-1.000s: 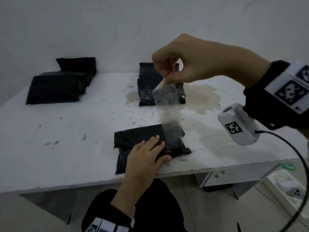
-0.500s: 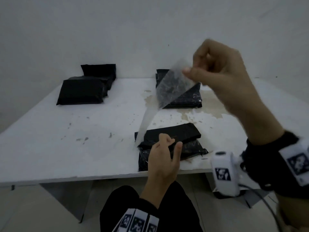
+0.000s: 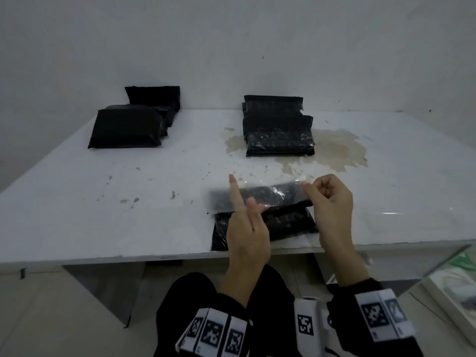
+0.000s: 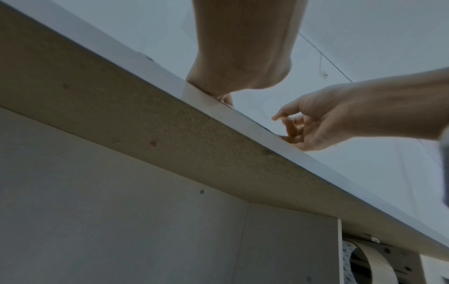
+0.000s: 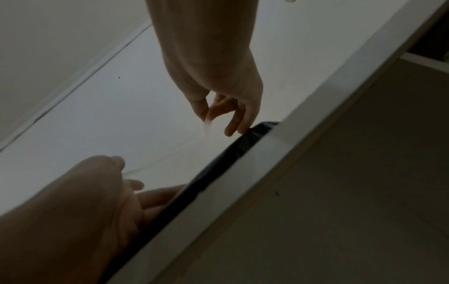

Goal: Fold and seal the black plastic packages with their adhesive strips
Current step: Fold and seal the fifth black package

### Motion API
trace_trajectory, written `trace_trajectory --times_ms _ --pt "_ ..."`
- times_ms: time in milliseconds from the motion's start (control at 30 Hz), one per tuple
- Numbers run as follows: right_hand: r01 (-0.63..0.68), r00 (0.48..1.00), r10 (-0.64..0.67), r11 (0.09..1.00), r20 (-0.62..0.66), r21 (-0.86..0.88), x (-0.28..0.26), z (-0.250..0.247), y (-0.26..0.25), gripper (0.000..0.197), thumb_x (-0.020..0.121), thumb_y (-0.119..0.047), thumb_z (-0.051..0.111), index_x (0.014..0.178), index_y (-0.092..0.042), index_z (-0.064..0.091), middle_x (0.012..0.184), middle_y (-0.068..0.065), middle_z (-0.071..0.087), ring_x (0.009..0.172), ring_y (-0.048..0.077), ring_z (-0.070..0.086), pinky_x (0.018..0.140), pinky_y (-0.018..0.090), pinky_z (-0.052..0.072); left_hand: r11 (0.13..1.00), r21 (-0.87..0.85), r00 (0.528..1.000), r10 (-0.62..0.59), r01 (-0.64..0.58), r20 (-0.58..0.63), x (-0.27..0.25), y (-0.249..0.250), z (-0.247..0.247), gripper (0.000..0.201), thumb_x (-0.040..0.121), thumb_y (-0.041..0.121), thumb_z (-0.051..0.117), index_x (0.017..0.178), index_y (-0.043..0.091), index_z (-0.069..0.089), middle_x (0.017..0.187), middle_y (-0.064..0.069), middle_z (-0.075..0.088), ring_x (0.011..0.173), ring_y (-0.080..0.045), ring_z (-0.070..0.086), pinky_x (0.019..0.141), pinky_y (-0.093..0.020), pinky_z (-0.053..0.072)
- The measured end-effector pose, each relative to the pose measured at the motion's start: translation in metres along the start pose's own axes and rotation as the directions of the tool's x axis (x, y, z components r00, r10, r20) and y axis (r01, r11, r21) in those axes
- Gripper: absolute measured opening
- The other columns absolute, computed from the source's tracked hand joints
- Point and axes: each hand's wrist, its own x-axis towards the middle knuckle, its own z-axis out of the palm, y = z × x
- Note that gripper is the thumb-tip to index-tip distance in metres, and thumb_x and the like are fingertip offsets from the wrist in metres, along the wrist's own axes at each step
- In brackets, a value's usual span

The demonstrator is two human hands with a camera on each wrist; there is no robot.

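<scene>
A black plastic package lies at the white table's near edge; the right wrist view shows its dark edge. Just above it a clear peel-off strip is stretched level. My right hand pinches the strip's right end between thumb and finger, also seen in the right wrist view. My left hand pinches the strip further left, index finger pointing up. The strip's left end is blurred. From the left wrist view, both hands sit above the table's edge.
Two stacks of black packages stand at the back: one back left, one back centre on a brown stain. A tape roll hangs under the table. A white box lies on the floor at right.
My right hand came down from high up with the clear strip, which now lies level over the package. My left hand left the package and took hold of the strip.
</scene>
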Motion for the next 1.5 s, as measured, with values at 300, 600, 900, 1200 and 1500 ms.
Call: trace_trajectory --times_ms 300,600,900,1200,1500 --pt "0.004 0.999 -0.015 0.968 -0.040 -0.250 -0.004 -0.003 0.025 0.020 0.083 -0.009 0.060 0.068 -0.010 0.047 0.058 -0.001 0.042 0.051 0.004 0.036 0.047 0.011 0.032 0.999 0.051 1.000 -0.008 0.009 -0.028 0.002 0.001 0.004 0.033 0.101 0.019 0.027 0.131 0.018 0.042 0.049 -0.003 0.047 0.036 -0.009 0.034 0.039 -0.023 0.028" --pt "0.002 0.998 -0.019 0.968 -0.066 -0.251 -0.001 -0.001 0.031 0.015 0.088 -0.010 0.056 0.076 -0.009 0.047 0.063 -0.002 0.044 0.057 0.007 0.038 0.051 0.009 0.034 0.979 0.166 0.985 0.138 -0.119 -0.104 -0.001 -0.003 0.003 0.042 0.097 0.024 0.034 0.119 0.059 0.039 0.050 0.006 0.042 0.037 -0.008 0.029 0.037 -0.034 0.032" --pt "0.010 0.994 -0.030 0.984 -0.108 -0.176 -0.003 0.002 0.034 0.019 0.088 -0.013 0.061 0.074 -0.008 0.049 0.062 -0.002 0.044 0.055 0.006 0.038 0.053 0.008 0.036 0.926 0.359 0.966 0.190 -0.116 -0.177 -0.001 -0.009 -0.004 0.058 0.094 0.039 0.026 0.091 -0.003 0.066 0.046 0.010 0.033 0.036 -0.006 0.027 0.034 -0.026 0.022" --pt "0.045 0.992 -0.069 0.975 -0.104 -0.219 -0.005 0.004 0.038 0.021 0.088 -0.013 0.061 0.072 -0.012 0.048 0.062 -0.004 0.045 0.055 0.004 0.040 0.055 0.008 0.037 0.915 0.356 0.938 0.276 -0.190 -0.209 -0.006 -0.021 -0.015 0.040 0.095 0.025 0.042 0.055 0.017 0.042 0.049 0.014 0.027 0.039 -0.001 0.023 0.044 -0.010 0.016" --pt "0.023 0.995 -0.046 0.972 -0.093 -0.234 -0.003 0.002 0.041 0.021 0.086 -0.016 0.064 0.072 -0.012 0.050 0.064 -0.002 0.048 0.058 0.005 0.041 0.055 0.011 0.038 0.886 0.430 0.932 0.289 -0.175 -0.217 -0.009 -0.021 -0.021 0.040 0.090 0.021 0.046 0.052 0.013 0.041 0.047 0.006 0.031 0.039 -0.009 0.023 0.043 -0.011 0.015"
